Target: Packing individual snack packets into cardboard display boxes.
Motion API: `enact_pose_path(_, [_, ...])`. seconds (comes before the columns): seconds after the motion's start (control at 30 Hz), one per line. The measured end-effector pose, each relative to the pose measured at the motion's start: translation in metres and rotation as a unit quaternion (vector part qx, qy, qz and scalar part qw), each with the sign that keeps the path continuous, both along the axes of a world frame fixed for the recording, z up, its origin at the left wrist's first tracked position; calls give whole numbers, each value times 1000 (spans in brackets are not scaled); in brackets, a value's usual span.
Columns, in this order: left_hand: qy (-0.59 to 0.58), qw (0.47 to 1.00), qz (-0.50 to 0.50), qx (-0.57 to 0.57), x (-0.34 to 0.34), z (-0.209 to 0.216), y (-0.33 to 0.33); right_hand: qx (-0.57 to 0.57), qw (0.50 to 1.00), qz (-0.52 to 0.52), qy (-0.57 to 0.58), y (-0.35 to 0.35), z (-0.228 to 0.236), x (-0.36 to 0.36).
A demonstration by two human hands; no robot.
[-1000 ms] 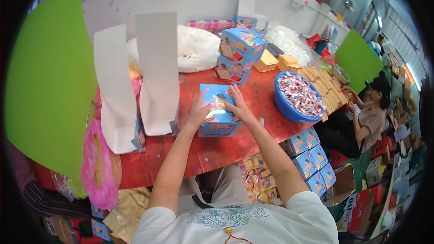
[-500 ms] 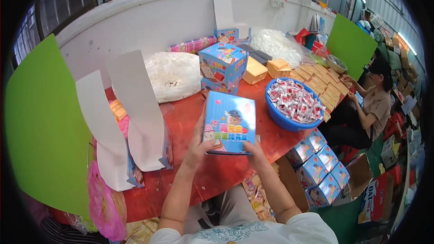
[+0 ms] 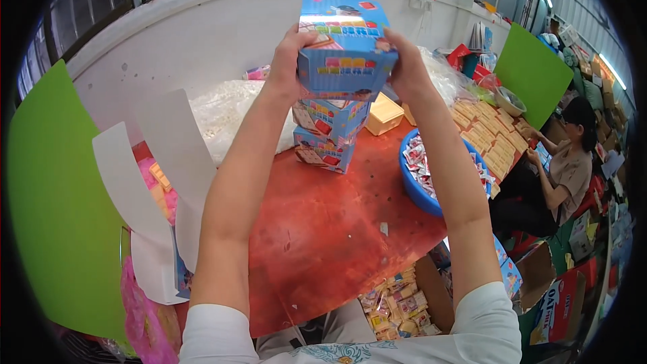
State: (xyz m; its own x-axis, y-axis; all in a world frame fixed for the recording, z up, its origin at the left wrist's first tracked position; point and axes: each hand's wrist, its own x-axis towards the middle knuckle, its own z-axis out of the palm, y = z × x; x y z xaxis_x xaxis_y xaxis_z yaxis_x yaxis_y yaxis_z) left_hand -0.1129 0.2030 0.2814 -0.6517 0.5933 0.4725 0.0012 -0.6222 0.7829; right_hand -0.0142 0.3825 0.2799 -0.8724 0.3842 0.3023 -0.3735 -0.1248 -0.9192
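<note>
Both arms stretch forward over the red table (image 3: 317,229). My left hand (image 3: 288,64) and my right hand (image 3: 408,66) grip opposite sides of a blue printed carton (image 3: 347,47). It is held above a stack of two like cartons (image 3: 327,138) near the back of the table; whether it touches the top one cannot be told. To the left stand tall white open carton flaps (image 3: 125,182). A blue basin (image 3: 421,185) of small wrapped packets lies right of my right forearm, which hides part of it.
A cream-coloured block (image 3: 385,113) stands behind the stack. Flat tan packs (image 3: 485,128) cover the table's right side, where another person (image 3: 563,168) sits. Below the table edge is a box of wrapped pieces (image 3: 401,307). Green boards (image 3: 54,209) stand at both sides.
Both hands have lifted the carton up and away from me, from over the near table to above the stack. My arms are now stretched out, and the view has shifted slightly.
</note>
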Motion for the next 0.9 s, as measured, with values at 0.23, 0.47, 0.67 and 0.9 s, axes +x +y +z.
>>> enact_pose_path(0.23, [-96, 993, -38, -49, -84, -49, 43, -20, 989, -92, -115, 29, -54, -65])
enact_pose_path(0.47, [-174, 950, 259, 3, -67, -73, 35, -71, 994, -64, -47, 43, -88, -67])
enact_pose_path(0.67, [-87, 980, 179, 27, 69, -173, 0, -26, 980, -188, 52, -4, -141, 36])
enact_pose_path(0.9, [119, 941, 157, -274, 222, -274, -130, 23, 990, 27, -139, -170, -260, 194])
